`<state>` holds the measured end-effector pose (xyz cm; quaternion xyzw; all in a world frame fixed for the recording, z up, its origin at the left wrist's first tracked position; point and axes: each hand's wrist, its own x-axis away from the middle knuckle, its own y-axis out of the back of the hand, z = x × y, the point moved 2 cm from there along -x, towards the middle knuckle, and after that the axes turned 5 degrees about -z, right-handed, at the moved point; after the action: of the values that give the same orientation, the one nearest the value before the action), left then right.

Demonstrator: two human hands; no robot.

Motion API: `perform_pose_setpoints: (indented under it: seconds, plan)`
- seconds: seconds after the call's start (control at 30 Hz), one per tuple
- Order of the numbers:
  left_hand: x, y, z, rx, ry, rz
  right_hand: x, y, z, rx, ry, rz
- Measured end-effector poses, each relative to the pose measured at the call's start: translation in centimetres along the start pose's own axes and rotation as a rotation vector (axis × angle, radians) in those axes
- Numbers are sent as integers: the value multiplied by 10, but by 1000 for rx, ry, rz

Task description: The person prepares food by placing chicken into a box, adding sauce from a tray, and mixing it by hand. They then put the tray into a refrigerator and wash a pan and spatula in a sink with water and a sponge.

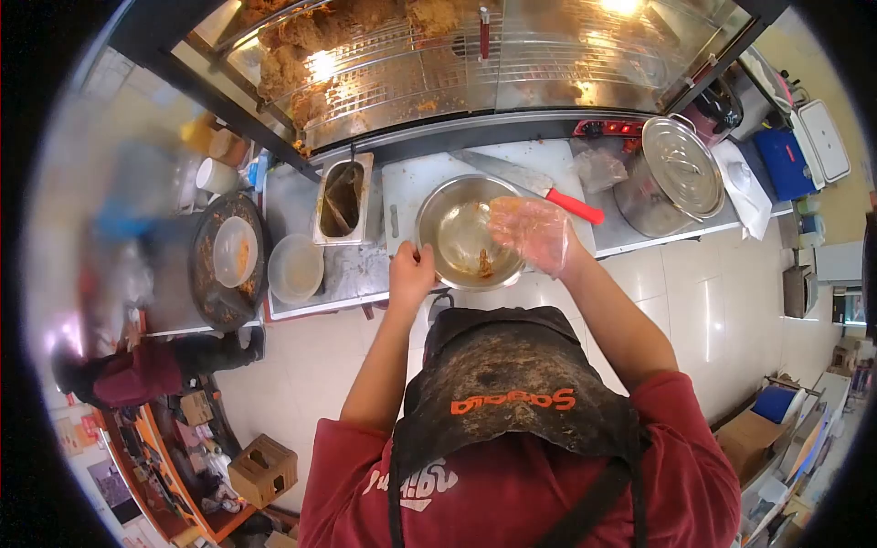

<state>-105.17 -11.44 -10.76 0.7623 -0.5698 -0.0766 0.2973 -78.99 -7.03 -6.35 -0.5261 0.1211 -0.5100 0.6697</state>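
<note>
A round metal mixing bowl (448,265) sits at the front edge of a white cutting board (402,183). A little reddish-brown residue lies inside it. My left hand (413,268) is closed on the bowl's left rim, with the thumb on top. Over the bowl's right side is my right hand (532,230), in a clear plastic glove smeared with orange. Its fingers are stretched out flat and hold nothing. Behind the bowl lies a large knife with a red handle (575,205), its blade pointing to the back left.
A metal container (343,199) with a utensil in it and a plastic bowl (296,268) stand left. Further left is a dark pan (203,283) holding a white bowl (236,252). A lidded pot (671,173) stands right. A glass display case (438,64) with fried food borders the back.
</note>
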Motion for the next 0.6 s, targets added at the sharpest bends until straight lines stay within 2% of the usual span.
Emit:
perform_pose_setpoints:
  seconds: [0.03, 0.1, 0.17, 0.2, 0.23, 0.33, 0.37, 0.43, 0.5, 0.53, 0.6]
  plan:
    - [7, 7, -8, -67, 33, -17, -2, -1, -2, -36, -7, -20]
    - [36, 10, -31, -322, -342, -349, -8, -2, -10, -113, -24, -59]
    - [67, 19, -97, -134, -517, -55, -9, -20, -14, -202, 36, -145]
    - [78, 22, -129, -113, -581, 202, -9, -26, -16, -246, 63, -192]
    - [84, 17, -150, -89, -638, 459, -13, -20, -19, -96, 160, -154]
    - [75, -22, -157, -117, -984, 338, -26, 8, -23, 331, 458, -48]
    - [71, -25, -163, -78, -1027, 314, -24, 9, -16, 457, 563, -20]
    - [65, -31, -171, 2, -1112, 286, -20, 17, -12, 402, 571, -39]
    - [45, -41, -173, -280, -1006, 311, 1, 1, -9, 35, 378, -120]
    - [36, -46, -173, -419, -953, 319, 10, -12, -10, 67, 354, -213]
    - [24, -45, -171, -318, -918, 321, 23, -41, -13, 129, 302, -396]
